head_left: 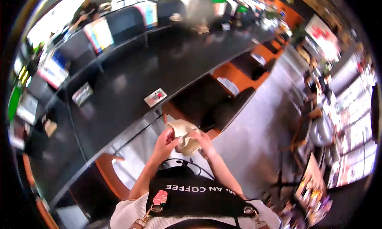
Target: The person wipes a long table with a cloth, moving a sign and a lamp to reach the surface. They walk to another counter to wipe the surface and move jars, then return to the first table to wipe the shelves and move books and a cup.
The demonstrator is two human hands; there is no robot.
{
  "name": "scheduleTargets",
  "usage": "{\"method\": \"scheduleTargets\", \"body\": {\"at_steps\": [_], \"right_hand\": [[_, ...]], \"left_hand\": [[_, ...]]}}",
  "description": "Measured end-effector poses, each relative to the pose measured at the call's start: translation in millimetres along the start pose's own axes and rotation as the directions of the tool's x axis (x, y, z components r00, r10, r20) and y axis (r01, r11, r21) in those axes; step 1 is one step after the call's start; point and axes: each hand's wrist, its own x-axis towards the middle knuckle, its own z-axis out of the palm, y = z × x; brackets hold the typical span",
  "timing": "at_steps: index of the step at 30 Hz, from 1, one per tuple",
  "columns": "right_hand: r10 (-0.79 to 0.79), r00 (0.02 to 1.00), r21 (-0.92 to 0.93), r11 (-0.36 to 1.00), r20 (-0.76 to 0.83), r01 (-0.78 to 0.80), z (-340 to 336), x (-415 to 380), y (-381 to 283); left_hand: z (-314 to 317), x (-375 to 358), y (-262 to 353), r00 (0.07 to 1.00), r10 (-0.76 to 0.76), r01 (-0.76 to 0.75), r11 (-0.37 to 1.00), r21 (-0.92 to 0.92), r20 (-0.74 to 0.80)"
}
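Observation:
A crumpled beige cloth [184,127] hangs in the air in front of my apron, just off the counter's near edge. My left hand [168,141] pinches its left side, thumb toward the middle. On the opposite side my right hand [203,142] has its fingers closed on the same cloth, partly hidden by its folds. Below both hands is the black apron [191,181] with white lettering, seen upside down.
A long black counter [131,77] runs across ahead, with a small printed card [155,97] near its edge. Dark-seated chairs [199,97] with orange parts stand along it. A person [85,10] is behind the counter, upper left. Grey floor [254,121] lies to the right.

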Motion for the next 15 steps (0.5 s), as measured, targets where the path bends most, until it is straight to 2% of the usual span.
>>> {"method": "scheduleTargets", "body": {"at_steps": [1,2,3,4,5,7,9,11,12,13,15], "right_hand": [[0.005,0.998,-0.145,0.989,0.06,0.004,-9.0,-4.2,9.7],[-0.012,0.991,-0.253,0.967,0.13,0.044,-15.4,-9.6,16.2],[0.154,0.966,-0.272,0.958,0.21,-0.094,-21.4,-15.0,20.2],[0.156,0.941,-0.215,0.972,0.3,-0.093,-19.0,-22.9,19.7],[0.173,0.902,-0.159,0.98,0.395,-0.118,-16.3,-30.0,20.4],[0.228,0.807,-0.198,0.97,0.545,-0.141,2.3,-38.7,21.5],[0.307,0.702,-0.224,0.951,0.643,-0.211,35.8,-47.9,32.6],[0.27,0.55,-0.214,0.963,0.79,-0.165,81.3,-69.2,42.8],[0.369,0.424,-0.278,0.924,0.827,-0.262,98.8,-78.3,44.8],[0.321,0.288,-0.248,0.932,0.902,-0.262,109.5,-75.4,73.1],[0.365,0.142,-0.319,0.909,0.92,-0.269,146.7,-117.0,79.0]], "left_hand": [[3.2,-12.4,-27.2,0.989,0.133,-0.133,0.991,0.012,-0.066],[16.7,-29.9,-13.3,0.982,0.117,-0.126,0.99,-0.055,-0.148],[27.3,-51.2,1.8,0.969,0.094,-0.124,0.985,-0.118,-0.229],[28.7,-75.1,-6.2,0.95,0.04,-0.075,0.992,-0.104,-0.308],[34.9,-93.2,-3.0,0.93,0.04,-0.097,0.985,-0.14,-0.365],[45.2,-134.7,12.3,0.855,0.024,-0.153,0.966,-0.208,-0.518],[47.0,-181.9,15.4,0.764,0.094,-0.217,0.969,-0.117,-0.638],[51.8,-229.2,29.7,0.663,0.06,-0.223,0.967,-0.12,-0.746],[57.2,-252.9,35.0,0.593,0.099,-0.276,0.957,-0.086,-0.799],[62.2,-279.7,39.8,0.523,0.141,-0.325,0.945,-0.043,-0.84],[73.9,-334.6,51.6,0.45,0.173,-0.315,0.949,0.025,-0.876]]}}
